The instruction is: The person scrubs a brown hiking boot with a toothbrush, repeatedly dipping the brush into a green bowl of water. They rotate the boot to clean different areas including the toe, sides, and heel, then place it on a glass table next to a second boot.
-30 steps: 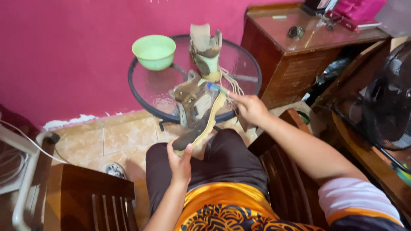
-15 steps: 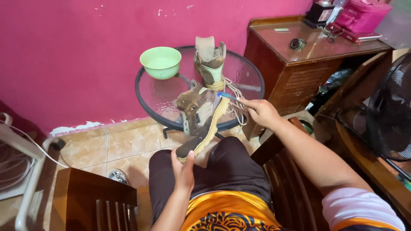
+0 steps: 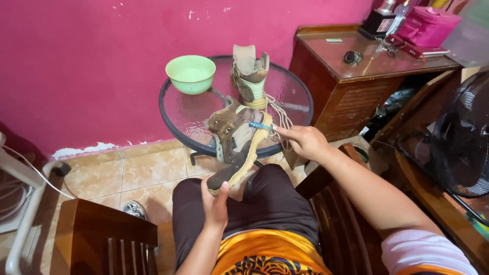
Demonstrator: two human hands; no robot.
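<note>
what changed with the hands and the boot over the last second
Little changed. The right hand shifted the small blue brush a bit along the upper of the brown leather boot with a tan sole; nothing was taken up or let go. The left hand still grips the boot's toe over the lap. The second boot and pale green bowl stayed on the round glass table.

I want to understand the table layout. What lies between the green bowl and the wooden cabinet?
In the head view, a second boot stands upright on the glass table, between the green bowl and the wooden cabinet.
</note>
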